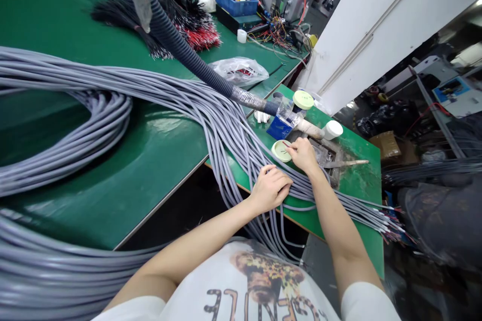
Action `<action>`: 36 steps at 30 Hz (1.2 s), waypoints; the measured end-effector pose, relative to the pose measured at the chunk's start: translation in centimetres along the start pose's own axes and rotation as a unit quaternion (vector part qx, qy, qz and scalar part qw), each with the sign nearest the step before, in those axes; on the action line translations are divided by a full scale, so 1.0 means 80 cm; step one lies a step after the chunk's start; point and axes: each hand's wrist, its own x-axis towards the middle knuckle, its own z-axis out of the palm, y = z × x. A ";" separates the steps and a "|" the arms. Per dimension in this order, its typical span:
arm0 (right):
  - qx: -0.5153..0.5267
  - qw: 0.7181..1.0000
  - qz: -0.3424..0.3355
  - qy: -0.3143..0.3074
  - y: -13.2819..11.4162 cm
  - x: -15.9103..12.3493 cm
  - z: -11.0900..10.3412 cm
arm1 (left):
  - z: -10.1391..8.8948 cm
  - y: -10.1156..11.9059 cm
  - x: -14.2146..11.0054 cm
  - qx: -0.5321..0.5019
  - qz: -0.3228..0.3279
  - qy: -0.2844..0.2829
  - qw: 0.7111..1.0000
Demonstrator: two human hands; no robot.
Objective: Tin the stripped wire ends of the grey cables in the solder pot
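Two bare hands are working over a long sheaf of grey sheathed cables (226, 130) at a green workbench (361, 190). The sheaf is running diagonally, with its smooth, rubbery lengths fanning out toward stripped, coloured tips that are pointing right and near, just past the bench's edge. At the far left, the same kind of cable is curving in big loops across a larger green table (101, 210). The left hand (270, 189) is lying cupped over the cables, its fingers half curled, though whether it is gripping them I cannot tell. The right hand (301, 155) is bunching its fingers at the edge of a round, pale green disc (280, 151), touching it, with its exact hold hidden. Just far of the hands, a ribbed black corrugated conduit (176, 45) is slanting from the far left down to the right, ending in a clear braided sleeve (250, 100) beside a blue block (279, 128). A flat-bladed scraper (346, 163) is lying to the right of the right hand, and a white cylindrical cap (333, 129) is sitting beyond it. Farther away, a bristling bundle of black and red wires (196, 30) is heaped on the table.
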 end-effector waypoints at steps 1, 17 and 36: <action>-0.003 1.000 -0.003 0.000 -0.002 0.001 0.001 | 0.000 0.000 0.000 0.001 0.000 -0.001 1.000; -0.011 0.982 0.160 0.101 0.111 -0.043 -0.024 | -0.003 0.000 0.000 -0.003 -0.001 0.000 1.000; 0.003 0.972 0.226 0.072 0.149 -0.057 0.025 | -0.002 0.001 0.000 -0.006 -0.005 -0.005 1.000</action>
